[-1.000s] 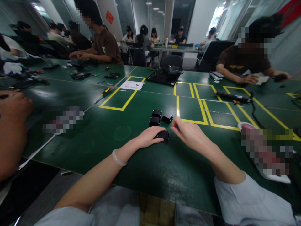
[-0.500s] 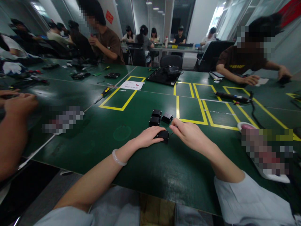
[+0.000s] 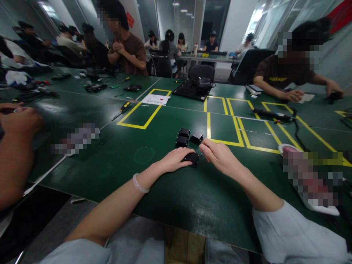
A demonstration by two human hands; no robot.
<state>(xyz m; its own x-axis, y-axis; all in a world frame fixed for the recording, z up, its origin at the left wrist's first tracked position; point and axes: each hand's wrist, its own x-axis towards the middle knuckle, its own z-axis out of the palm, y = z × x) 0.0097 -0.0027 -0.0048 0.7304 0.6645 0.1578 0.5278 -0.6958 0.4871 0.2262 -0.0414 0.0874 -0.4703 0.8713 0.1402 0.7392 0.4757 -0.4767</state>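
My left hand (image 3: 176, 159) is closed on a small black block (image 3: 193, 159) on the green table, its thumb and fingers at the block's left part. Just right of that block, my right hand (image 3: 217, 154) is closed around a thin tool (image 3: 201, 155), mostly hidden, whose slim shaft points down-left at the block. Behind my left hand stand two more black blocks (image 3: 182, 141) in a short row. Another black block (image 3: 196, 137) sits to their right, tilted at an angle, close to my right fingertips.
A white tray (image 3: 327, 210) lies at the right, and a pixelated item (image 3: 79, 137) at the left. A screwdriver (image 3: 124, 106), paper sheet (image 3: 156, 99) and black panel (image 3: 189, 91) lie farther back. Another person's hand (image 3: 23, 119) is at the left edge; others sit around.
The view has shifted slightly. Both my hands keep nearly the same place at the block. Across the table at the left, a person's hands have come together in front of the chest.
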